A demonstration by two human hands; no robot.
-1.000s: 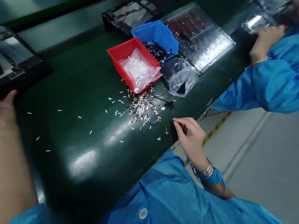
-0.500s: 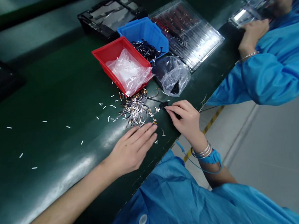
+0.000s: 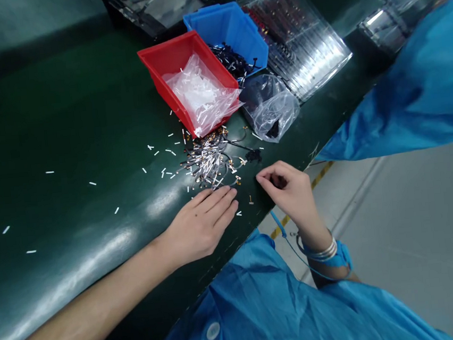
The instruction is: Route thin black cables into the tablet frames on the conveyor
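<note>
My left hand [image 3: 201, 223] lies flat on the dark green table [image 3: 68, 153], fingers stretched out and together, their tips just short of a pile of small wire pieces with gold and white ends [image 3: 210, 163]. My right hand [image 3: 290, 190] hovers at the table's near edge, to the right of the pile. Its fingers are curled in a pinch, and whatever they hold is too small to name. A small gold piece [image 3: 250, 201] lies between the two hands.
A red bin [image 3: 168, 63] with clear plastic bits and a blue bin [image 3: 229, 28] with dark wires stand behind the pile. A crumpled clear bag [image 3: 272, 107], a clear ribbed tray [image 3: 302, 40] and a black tray [image 3: 154, 6] lie nearby. White slivers are scattered at left. A co-worker's blue sleeve [image 3: 415, 98] is at right.
My left hand let go of a black tray at far left and came down flat by the pile. My right hand reached to the pile's edge, then drew back a little, pinched.
</note>
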